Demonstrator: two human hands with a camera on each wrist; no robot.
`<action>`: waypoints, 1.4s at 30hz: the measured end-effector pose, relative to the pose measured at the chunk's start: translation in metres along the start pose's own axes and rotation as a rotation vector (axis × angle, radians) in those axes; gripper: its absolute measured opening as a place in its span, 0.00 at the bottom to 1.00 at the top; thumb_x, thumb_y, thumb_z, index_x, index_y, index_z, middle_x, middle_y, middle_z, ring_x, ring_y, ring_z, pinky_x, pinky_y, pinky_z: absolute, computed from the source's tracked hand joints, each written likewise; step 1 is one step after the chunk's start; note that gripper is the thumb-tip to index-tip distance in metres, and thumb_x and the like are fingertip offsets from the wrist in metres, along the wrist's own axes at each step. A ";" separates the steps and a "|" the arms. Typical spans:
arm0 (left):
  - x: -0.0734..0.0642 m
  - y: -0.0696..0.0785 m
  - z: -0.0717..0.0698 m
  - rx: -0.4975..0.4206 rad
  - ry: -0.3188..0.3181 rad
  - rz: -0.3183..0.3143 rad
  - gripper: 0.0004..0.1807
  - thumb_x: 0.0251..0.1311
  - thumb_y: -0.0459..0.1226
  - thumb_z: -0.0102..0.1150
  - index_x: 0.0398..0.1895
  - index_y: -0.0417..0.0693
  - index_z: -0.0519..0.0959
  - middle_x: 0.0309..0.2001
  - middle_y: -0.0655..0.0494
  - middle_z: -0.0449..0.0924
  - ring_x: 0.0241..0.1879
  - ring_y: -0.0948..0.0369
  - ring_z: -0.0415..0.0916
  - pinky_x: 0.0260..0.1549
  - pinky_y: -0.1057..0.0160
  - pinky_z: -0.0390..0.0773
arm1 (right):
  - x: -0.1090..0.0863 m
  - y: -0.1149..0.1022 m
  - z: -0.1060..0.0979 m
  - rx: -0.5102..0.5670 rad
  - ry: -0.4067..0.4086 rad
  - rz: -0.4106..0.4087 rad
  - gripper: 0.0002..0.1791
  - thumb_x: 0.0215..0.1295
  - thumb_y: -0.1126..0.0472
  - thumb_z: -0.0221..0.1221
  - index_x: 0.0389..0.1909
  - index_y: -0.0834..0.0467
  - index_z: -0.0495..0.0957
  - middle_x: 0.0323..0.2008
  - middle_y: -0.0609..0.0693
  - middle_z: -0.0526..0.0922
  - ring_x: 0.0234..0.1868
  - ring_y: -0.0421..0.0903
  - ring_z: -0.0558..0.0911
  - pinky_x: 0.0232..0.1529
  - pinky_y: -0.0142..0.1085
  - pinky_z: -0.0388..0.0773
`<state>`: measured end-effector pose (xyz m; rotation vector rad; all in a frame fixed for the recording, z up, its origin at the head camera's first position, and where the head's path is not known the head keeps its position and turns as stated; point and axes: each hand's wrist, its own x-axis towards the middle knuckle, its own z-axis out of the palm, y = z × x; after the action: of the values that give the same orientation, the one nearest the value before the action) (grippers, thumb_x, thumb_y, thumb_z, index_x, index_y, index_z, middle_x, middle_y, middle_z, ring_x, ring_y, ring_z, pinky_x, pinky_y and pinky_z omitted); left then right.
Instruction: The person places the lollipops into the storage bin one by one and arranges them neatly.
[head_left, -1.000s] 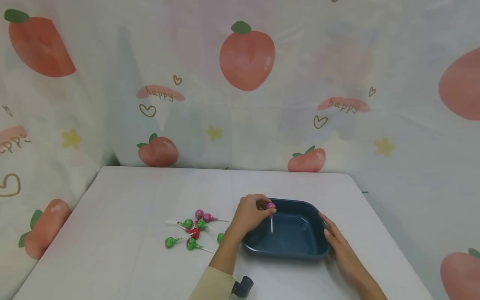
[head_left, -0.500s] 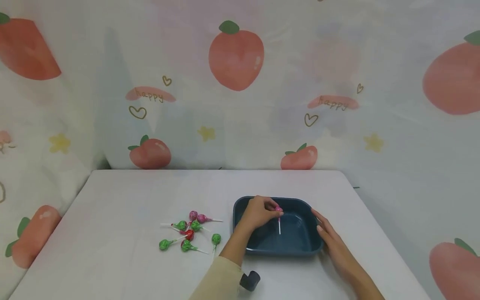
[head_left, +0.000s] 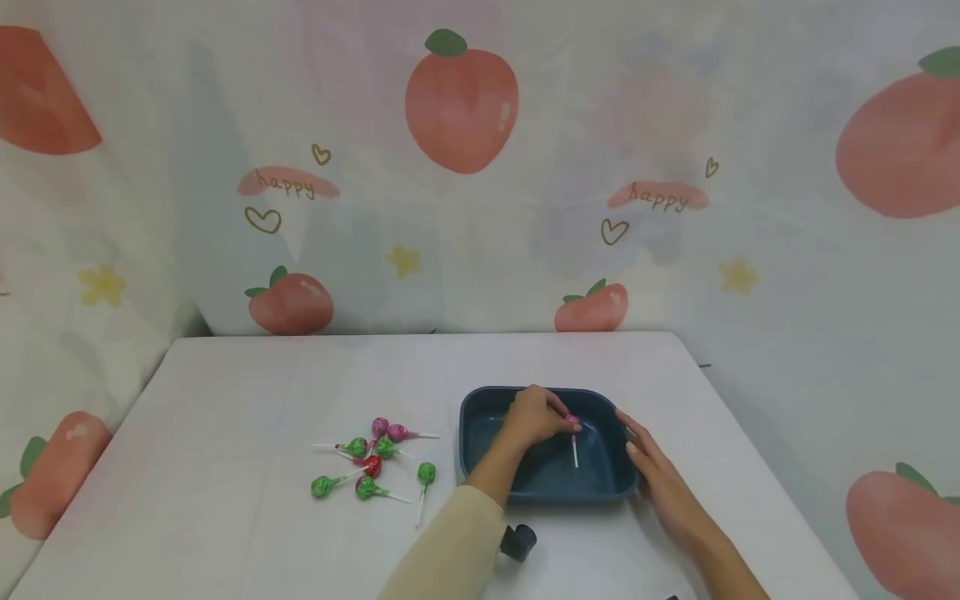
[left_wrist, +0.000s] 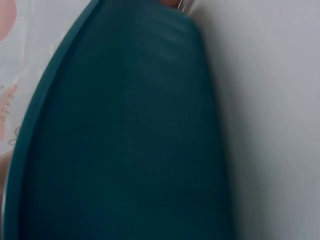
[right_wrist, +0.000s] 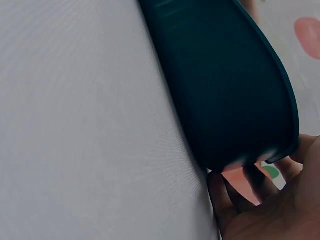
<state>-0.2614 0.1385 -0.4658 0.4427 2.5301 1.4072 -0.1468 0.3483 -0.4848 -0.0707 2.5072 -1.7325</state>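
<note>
In the head view, my left hand (head_left: 534, 417) pinches a pink-wrapped lollipop (head_left: 572, 420) by its head, over the inside of a dark blue rectangular tray (head_left: 480, 400). The white stick points down toward the tray's floor; whether it touches is unclear. My right hand (head_left: 663, 483) lies along the tray's right end, fingers extended against the rim and outer wall, as the right wrist view also shows with the fingertips (right_wrist: 220, 187) at the wall. Only the tray's outer side (left_wrist: 130, 130) fills most of the left wrist view; the lollipop is hidden there.
Left of the tray lies a loose cluster of lollipops (head_left: 372, 465) in green, red and pink wrappers. One green lollipop (head_left: 426, 473) sits apart, nearer the tray. A black device (head_left: 518, 542) shows by my left wrist. Patterned cloth (head_left: 450, 217) hangs behind the white table (head_left: 247, 417).
My left hand has moved right with the pink lollipop, farther in over the tray. My right hand stays at the tray's end. The whole head view has shifted slightly.
</note>
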 end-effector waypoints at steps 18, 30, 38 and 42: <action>0.010 0.000 0.021 0.037 0.069 0.027 0.10 0.47 0.43 0.85 0.28 0.51 0.90 0.21 0.68 0.83 0.24 0.72 0.77 0.28 0.67 0.76 | 0.002 0.001 0.000 0.030 -0.017 -0.024 0.30 0.86 0.46 0.37 0.84 0.43 0.48 0.82 0.62 0.43 0.79 0.67 0.40 0.69 0.71 0.41; 0.010 0.001 0.025 0.129 0.089 -0.013 0.11 0.47 0.46 0.84 0.32 0.55 0.92 0.25 0.69 0.84 0.31 0.68 0.79 0.33 0.64 0.79 | 0.001 0.003 -0.001 0.029 -0.007 -0.012 0.30 0.86 0.46 0.38 0.84 0.44 0.48 0.82 0.63 0.42 0.79 0.68 0.39 0.69 0.71 0.40; 0.009 0.000 0.025 0.126 0.084 -0.020 0.12 0.47 0.46 0.84 0.35 0.55 0.93 0.28 0.68 0.85 0.34 0.67 0.80 0.37 0.63 0.79 | -0.001 0.006 -0.001 0.028 -0.008 -0.025 0.30 0.86 0.47 0.38 0.84 0.45 0.49 0.82 0.62 0.43 0.80 0.67 0.39 0.69 0.70 0.41; 0.008 0.000 0.025 0.139 0.088 -0.021 0.12 0.47 0.46 0.84 0.34 0.56 0.93 0.28 0.68 0.85 0.34 0.67 0.80 0.37 0.63 0.80 | 0.000 0.006 -0.001 0.014 -0.001 -0.028 0.30 0.86 0.47 0.38 0.84 0.45 0.49 0.82 0.60 0.44 0.80 0.65 0.40 0.70 0.69 0.41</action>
<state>-0.2609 0.1611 -0.4790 0.3841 2.7062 1.2748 -0.1464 0.3513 -0.4904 -0.1063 2.5047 -1.7593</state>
